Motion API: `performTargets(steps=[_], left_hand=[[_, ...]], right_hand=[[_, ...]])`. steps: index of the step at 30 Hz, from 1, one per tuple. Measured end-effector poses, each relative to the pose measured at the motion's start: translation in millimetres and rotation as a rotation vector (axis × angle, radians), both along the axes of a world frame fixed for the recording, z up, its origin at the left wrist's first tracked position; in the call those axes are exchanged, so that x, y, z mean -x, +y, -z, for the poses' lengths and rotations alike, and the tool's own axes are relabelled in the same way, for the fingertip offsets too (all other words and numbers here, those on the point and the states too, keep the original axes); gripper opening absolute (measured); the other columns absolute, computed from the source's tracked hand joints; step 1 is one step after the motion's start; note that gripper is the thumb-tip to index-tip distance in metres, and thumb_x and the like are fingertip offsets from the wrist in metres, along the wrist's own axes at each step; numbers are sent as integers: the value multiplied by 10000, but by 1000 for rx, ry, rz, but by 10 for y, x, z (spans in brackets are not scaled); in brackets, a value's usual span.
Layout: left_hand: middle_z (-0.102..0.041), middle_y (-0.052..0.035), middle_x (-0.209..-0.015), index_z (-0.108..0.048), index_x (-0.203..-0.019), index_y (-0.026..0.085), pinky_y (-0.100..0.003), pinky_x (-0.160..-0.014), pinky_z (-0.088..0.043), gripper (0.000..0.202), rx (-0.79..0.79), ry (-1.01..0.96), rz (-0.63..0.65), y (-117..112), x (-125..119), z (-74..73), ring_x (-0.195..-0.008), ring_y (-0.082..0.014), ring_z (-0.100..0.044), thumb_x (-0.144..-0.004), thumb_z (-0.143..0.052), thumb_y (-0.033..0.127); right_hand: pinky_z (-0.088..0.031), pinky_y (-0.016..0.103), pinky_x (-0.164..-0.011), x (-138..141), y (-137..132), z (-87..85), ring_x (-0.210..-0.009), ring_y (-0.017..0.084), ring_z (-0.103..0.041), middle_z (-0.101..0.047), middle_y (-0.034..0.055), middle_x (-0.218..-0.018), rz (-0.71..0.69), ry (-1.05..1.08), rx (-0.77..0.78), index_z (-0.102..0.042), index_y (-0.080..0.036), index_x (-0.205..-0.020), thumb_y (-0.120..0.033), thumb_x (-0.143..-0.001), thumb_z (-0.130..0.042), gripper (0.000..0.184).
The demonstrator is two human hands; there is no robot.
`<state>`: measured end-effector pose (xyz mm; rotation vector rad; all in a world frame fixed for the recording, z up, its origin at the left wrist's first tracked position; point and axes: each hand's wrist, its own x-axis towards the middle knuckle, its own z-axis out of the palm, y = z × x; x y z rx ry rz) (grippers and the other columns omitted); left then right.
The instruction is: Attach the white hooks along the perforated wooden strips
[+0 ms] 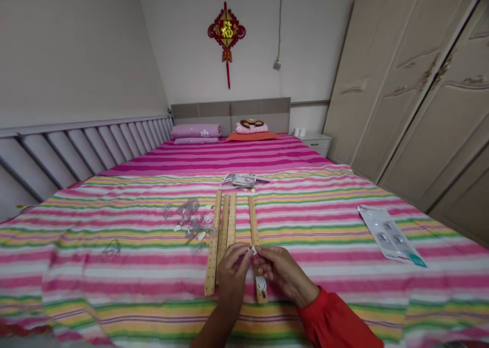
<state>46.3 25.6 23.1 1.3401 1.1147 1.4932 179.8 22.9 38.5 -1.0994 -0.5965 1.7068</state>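
My left hand (232, 271) and my right hand (284, 271) meet above a wooden strip with holes (253, 220). Between their fingertips is a small white piece with a shiny part (252, 249), pinched from both sides; its exact kind is too small to make out. Below the fingers, a white hook-like piece (261, 285) rests on the near end of that strip. Three more strips (211, 266) lie side by side to the left, partly behind my left hand. Farther left, clear plastic bits and small white pieces (193, 218) are scattered on the striped sheet.
A clear blister pack (389, 236) lies at the right on the bed (324, 307). Beyond the strips is a clear plastic bag (241, 180). A thin clear loop (111, 250) lies at the left. A slatted rail (87, 146) and a wardrobe (405, 93) flank the bed.
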Motion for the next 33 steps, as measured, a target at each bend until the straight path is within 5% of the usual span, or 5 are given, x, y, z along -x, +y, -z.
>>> performTargets(steps=[7, 11, 16, 33], left_hand=[[-684, -63, -930, -737, -832, 220, -341, -868, -483, 139, -160, 159, 78, -129, -31, -5, -929, -215, -618, -739, -683, 310], [-712, -71, -898, -695, -901, 182, -325, -789, -525, 257, 121, 16, 79, -64, -20, 97, -849, -194, -661, -773, -620, 392], [-726, -73, -771, -679, -835, 133, -299, -696, -538, 322, 404, -101, 162, 84, -53, 290, -735, -188, -675, -623, -739, 368], [-684, -41, -691, -648, -721, 149, -274, -633, -493, 144, 406, 113, 107, 200, -164, 492, -655, -163, -635, -652, -643, 276]], right_hand=[[-402, 127, -376, -146, 55, 105, -416, 63, -565, -641, 9, -503, 5, 89, -58, -671, -101, -624, -227, -597, -818, 195], [-426, 151, -417, -222, 120, 294, -438, 73, -577, -670, 24, -544, -6, 31, -113, -687, -112, -642, -251, -588, -818, 199], [-463, 190, -462, -209, 150, 517, -444, 89, -591, -676, 19, -557, 31, -61, -93, -689, -127, -642, -268, -594, -797, 185], [-431, 196, -397, -143, 213, 652, -391, 107, -564, -626, -17, -438, 191, -299, -130, -631, -155, -610, -258, -530, -761, 184]])
